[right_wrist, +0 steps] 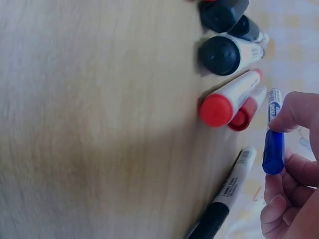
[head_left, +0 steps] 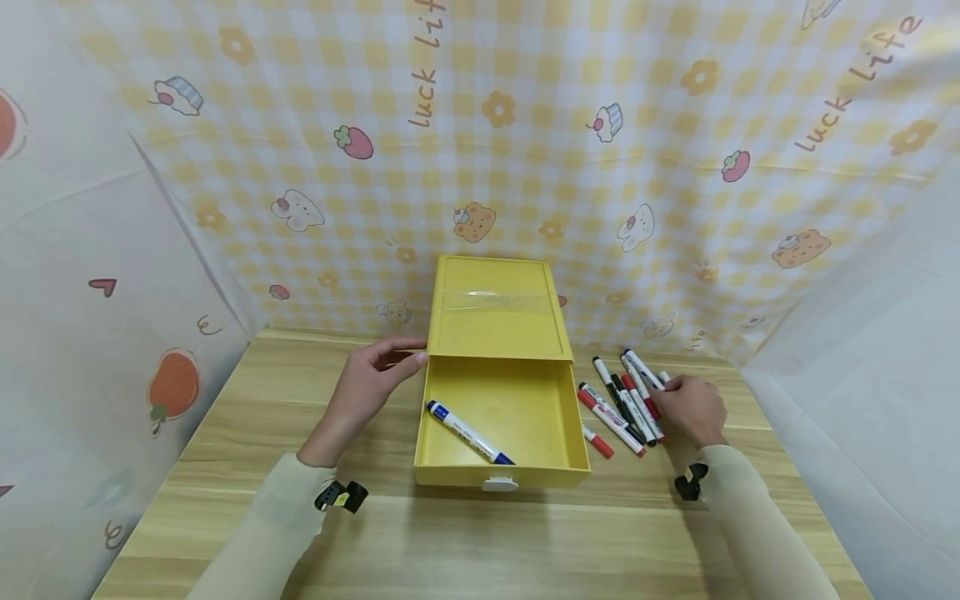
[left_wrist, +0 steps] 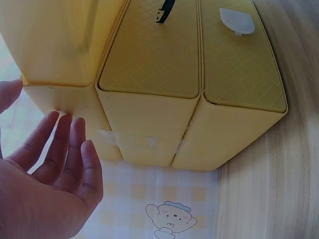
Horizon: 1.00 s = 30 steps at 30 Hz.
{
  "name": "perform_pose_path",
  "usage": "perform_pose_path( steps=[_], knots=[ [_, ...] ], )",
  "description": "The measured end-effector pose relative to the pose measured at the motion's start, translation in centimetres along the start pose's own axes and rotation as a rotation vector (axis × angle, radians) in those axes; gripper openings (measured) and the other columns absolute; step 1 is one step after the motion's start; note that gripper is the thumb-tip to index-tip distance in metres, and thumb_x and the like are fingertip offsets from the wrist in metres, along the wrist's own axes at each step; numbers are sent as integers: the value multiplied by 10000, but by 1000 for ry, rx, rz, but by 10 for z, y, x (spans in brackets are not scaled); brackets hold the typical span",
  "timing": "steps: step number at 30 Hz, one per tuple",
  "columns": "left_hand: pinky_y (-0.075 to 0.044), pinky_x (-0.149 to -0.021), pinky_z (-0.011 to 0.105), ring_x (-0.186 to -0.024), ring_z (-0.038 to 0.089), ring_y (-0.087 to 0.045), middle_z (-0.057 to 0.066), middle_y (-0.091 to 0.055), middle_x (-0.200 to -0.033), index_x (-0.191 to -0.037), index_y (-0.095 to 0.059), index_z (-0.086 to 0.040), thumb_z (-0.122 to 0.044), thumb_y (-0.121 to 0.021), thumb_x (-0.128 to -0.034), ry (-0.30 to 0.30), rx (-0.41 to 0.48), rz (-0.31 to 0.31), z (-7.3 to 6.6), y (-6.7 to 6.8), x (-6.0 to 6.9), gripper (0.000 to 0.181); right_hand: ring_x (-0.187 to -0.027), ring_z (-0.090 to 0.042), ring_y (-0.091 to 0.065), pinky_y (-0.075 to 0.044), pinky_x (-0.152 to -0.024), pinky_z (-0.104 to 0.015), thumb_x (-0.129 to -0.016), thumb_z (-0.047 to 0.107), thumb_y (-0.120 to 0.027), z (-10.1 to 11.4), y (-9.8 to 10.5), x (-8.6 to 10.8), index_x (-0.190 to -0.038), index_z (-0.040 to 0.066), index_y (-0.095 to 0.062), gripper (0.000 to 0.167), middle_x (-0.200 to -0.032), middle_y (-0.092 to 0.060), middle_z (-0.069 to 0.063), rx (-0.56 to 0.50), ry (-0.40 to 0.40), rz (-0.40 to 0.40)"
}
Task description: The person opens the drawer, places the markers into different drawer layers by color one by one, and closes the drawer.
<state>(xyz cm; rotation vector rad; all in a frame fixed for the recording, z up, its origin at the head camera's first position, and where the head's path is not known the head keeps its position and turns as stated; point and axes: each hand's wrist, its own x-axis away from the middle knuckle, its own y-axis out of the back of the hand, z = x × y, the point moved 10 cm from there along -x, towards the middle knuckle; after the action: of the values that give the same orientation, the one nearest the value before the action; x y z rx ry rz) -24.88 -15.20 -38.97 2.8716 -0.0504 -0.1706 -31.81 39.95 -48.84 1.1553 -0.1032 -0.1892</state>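
A yellow drawer box (head_left: 498, 304) stands on the table with its top drawer (head_left: 525, 417) pulled out. Inside that drawer lies a white marker with blue ends (head_left: 468, 432). My left hand (head_left: 367, 387) is at the box's left side, its fingers loosely extended; the left wrist view shows the fingertips at the yellow side wall. To the right of the box, my right hand (head_left: 693, 408) pinches a blue-capped marker (right_wrist: 274, 144) between thumb and fingers. Several red and black markers (head_left: 615, 421) lie in a loose pile just left of that hand.
Two lower drawers (left_wrist: 149, 59) are closed beneath the pulled-out one. A black-capped marker (right_wrist: 229, 189) lies on the table near the right hand. Behind the box hangs a checked cloth (head_left: 495, 167), and white cloth (head_left: 885, 333) borders the table on the right.
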Motion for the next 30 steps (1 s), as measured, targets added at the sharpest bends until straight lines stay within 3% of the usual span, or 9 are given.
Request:
perform_pose_path(
  steps=[17,30],
  knots=[
    [-549,-1056,531,-1275,345,-692,127,-745,-1364,-1371,-772,-89,-380,-786,-1051,-4,-5,-5,0,0,-1,433,-647,-226,-625,-451,-537,-363,-944,303,-811,36,13,15,-1042,-6,-790,325,-823,-751,-92,-93,110,-92],
    [-551,-1049,525,-1264,329,-701,125,-752,-1350,-1371,-772,-86,-369,-784,-1053,-7,-4,0,0,1,-3,426,-550,-189,-540,-392,-487,-358,-908,240,-825,67,34,27,-936,27,-776,220,-738,-709,-35,-110,223,-168]
  ],
)
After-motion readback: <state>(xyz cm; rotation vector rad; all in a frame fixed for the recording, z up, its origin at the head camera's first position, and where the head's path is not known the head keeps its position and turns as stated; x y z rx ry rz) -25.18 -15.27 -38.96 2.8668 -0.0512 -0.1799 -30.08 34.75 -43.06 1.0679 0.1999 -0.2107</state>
